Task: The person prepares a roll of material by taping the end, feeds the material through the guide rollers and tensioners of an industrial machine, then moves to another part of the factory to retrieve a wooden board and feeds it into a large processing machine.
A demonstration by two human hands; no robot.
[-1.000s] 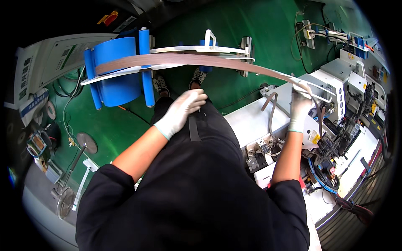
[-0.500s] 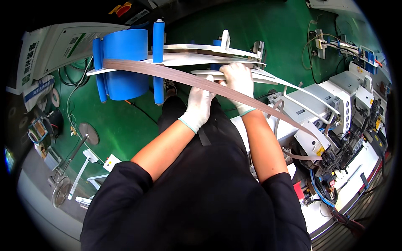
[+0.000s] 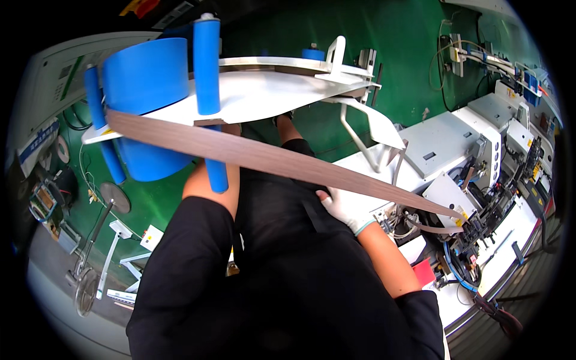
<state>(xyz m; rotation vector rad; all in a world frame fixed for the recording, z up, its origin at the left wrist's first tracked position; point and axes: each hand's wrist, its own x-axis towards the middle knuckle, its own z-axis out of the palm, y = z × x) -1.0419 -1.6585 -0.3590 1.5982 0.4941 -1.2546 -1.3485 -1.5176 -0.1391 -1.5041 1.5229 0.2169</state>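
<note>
A long wood-brown edge-banding strip (image 3: 288,159) runs slantwise from the blue drum (image 3: 147,75) at the far left to the machine on the right. My right hand (image 3: 345,210), in a white glove, is just below the strip's middle, close to my dark clothing. Its thumb points left; its other fingers are hidden, so its grip does not show. My left forearm (image 3: 210,183) reaches up under the white plate (image 3: 258,96). That plate and a blue roller (image 3: 207,66) hide my left hand.
A white curved arm (image 3: 378,126) sticks out near the plate's right end. At right stands the machine head (image 3: 474,222) with cables, beside grey covers (image 3: 438,144). A round-based stand (image 3: 114,195) is on the green floor (image 3: 159,207) at left.
The plate and drum now appear larger and further left. My left hand has gone out of sight beneath the plate. My right hand has left the white curved piece and come down below the strip.
</note>
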